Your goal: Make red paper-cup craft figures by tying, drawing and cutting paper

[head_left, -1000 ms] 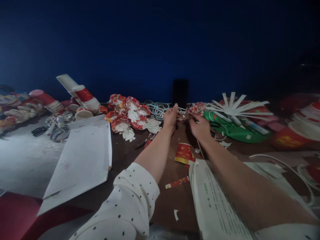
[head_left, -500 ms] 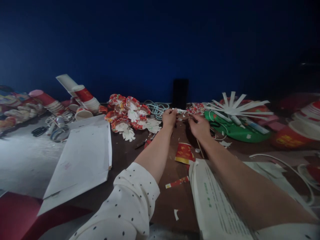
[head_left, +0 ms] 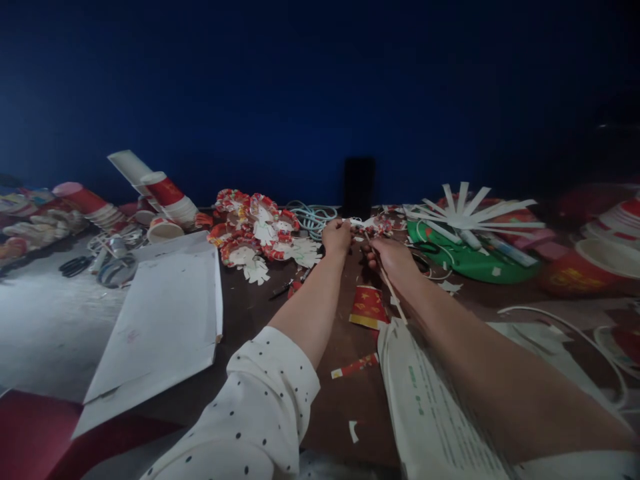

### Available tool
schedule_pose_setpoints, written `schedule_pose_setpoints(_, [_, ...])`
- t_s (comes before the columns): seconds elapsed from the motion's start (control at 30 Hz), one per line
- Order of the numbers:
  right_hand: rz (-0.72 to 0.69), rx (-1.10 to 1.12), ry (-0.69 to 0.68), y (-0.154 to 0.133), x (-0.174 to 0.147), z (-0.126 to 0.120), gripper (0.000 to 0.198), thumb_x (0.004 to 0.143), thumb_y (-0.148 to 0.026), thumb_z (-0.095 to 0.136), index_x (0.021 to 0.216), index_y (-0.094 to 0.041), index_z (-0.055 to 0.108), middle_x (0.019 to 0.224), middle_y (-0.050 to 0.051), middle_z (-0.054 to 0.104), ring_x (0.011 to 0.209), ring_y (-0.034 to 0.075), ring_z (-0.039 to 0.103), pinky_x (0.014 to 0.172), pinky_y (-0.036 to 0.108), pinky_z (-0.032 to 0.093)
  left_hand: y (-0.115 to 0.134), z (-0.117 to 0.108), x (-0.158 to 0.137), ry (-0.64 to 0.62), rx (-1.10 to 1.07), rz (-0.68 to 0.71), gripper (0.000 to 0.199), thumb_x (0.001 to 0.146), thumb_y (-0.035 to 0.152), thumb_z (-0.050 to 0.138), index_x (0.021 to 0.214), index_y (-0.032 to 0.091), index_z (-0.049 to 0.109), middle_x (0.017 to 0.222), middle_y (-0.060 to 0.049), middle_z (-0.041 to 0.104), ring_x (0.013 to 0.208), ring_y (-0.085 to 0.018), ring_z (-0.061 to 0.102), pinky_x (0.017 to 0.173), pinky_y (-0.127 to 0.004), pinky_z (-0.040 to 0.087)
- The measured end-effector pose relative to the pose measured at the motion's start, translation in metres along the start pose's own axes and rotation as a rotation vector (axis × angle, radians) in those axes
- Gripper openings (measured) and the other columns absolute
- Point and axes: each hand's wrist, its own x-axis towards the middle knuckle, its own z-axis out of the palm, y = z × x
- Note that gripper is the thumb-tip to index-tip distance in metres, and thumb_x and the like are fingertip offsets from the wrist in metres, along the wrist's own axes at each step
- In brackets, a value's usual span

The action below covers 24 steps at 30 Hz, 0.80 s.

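Observation:
My right hand (head_left: 395,257) is closed on a thin wooden stick (head_left: 394,297), which slants down toward me past the wrist. Just to its left, my left hand (head_left: 337,237) pinches a small white piece (head_left: 356,222); its kind is too small to make out. The stick's upper tip is close to that piece, but I cannot tell if they touch. Below the hands lies a red and gold cut piece of paper cup (head_left: 369,307). A narrow red strip (head_left: 355,366) and white paper scraps are on the brown table (head_left: 363,407).
Red-and-white paper flowers (head_left: 263,223) and a pale blue cable coil (head_left: 315,219) lie behind my left hand. A white board (head_left: 155,320) is at left, paper cups (head_left: 170,193) beyond. On the right are a white-stripped cut cup (head_left: 465,217), a green item (head_left: 485,267) and a printed bag (head_left: 430,407).
My right hand has moved slightly left and turned, bringing the stick's upper end nearer my left hand. More of the stick shows now. My left hand has barely moved.

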Motion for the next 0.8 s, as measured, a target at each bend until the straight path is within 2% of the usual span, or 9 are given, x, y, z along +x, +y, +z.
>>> schedule_pose_setpoints(0.1, [0.095, 0.136, -0.013, -0.005, 0.001, -0.001, 0.007, 0.073, -0.015, 0.059, 0.068, -0.018, 0.056, 0.055, -0.002, 0.054, 0.041, 0.006, 0.044, 0.033, 0.014, 0.036, 0.005, 0.001, -0.007, -0.07, -0.022, -0.009, 0.017, 0.083, 0.018, 0.052, 0.066, 0.016, 0.052, 0.06, 0.002, 0.055, 0.048, -0.006, 0.049, 0.05, -0.017, 0.038])
schedule_pose_setpoints(0.2, [0.206, 0.384, -0.065, -0.011, 0.003, -0.006, 0.007, 0.074, -0.012, 0.058, 0.071, -0.017, 0.055, 0.061, -0.002, 0.054, 0.043, 0.003, 0.042, 0.033, 0.01, 0.033, 0.011, 0.003, -0.017, -0.211, -0.062, -0.055, 0.016, 0.084, 0.019, 0.051, 0.069, 0.016, 0.053, 0.061, 0.001, 0.057, 0.05, -0.007, 0.051, 0.05, -0.017, 0.037])
schedule_pose_setpoints(0.27, [0.216, 0.459, -0.119, -0.013, 0.004, -0.01, 0.008, 0.074, -0.011, 0.058, 0.071, -0.017, 0.054, 0.062, -0.003, 0.053, 0.043, 0.002, 0.041, 0.033, 0.008, 0.031, 0.013, 0.004, -0.022, -0.296, -0.073, -0.071, 0.015, 0.084, 0.018, 0.051, 0.07, 0.016, 0.053, 0.061, 0.001, 0.057, 0.049, -0.006, 0.051, 0.049, -0.016, 0.035])
schedule_pose_setpoints(0.37, [0.128, 0.423, -0.166, -0.013, 0.005, -0.013, 0.008, 0.071, -0.014, 0.062, 0.075, -0.018, 0.056, 0.063, -0.004, 0.052, 0.045, 0.002, 0.041, 0.033, 0.008, 0.031, 0.014, 0.004, -0.026, -0.364, -0.048, -0.066, 0.013, 0.083, 0.018, 0.053, 0.07, 0.016, 0.053, 0.061, 0.001, 0.057, 0.049, -0.006, 0.049, 0.046, -0.015, 0.034])
schedule_pose_setpoints(0.47, [0.071, 0.361, -0.128, -0.01, 0.007, -0.014, 0.01, 0.069, -0.016, 0.064, 0.077, -0.018, 0.059, 0.064, -0.004, 0.053, 0.046, 0.003, 0.041, 0.033, 0.009, 0.03, 0.014, 0.003, -0.026, -0.39, -0.019, -0.058, 0.011, 0.082, 0.017, 0.054, 0.071, 0.017, 0.054, 0.061, 0.001, 0.057, 0.049, -0.006, 0.049, 0.045, -0.014, 0.034])
schedule_pose_setpoints(0.6, [0.033, 0.326, -0.077, -0.008, 0.011, -0.016, 0.014, 0.065, -0.02, 0.07, 0.073, -0.017, 0.06, 0.064, -0.003, 0.055, 0.046, 0.003, 0.041, 0.033, 0.011, 0.027, 0.015, 0.002, -0.023, -0.336, -0.038, -0.084, 0.009, 0.081, 0.016, 0.054, 0.072, 0.016, 0.055, 0.066, 0.0, 0.058, 0.05, -0.006, 0.051, 0.046, -0.015, 0.037])
schedule_pose_setpoints(0.8, [0.027, 0.221, -0.004, -0.003, 0.015, -0.017, 0.018, 0.063, -0.018, 0.065, 0.081, -0.019, 0.063, 0.061, -0.004, 0.056, 0.045, 0.005, 0.043, 0.034, 0.015, 0.027, 0.017, 0.002, -0.025, -0.317, -0.006, -0.083, 0.013, 0.082, 0.016, 0.055, 0.07, 0.016, 0.057, 0.064, 0.001, 0.056, 0.048, -0.006, 0.048, 0.046, -0.016, 0.036])
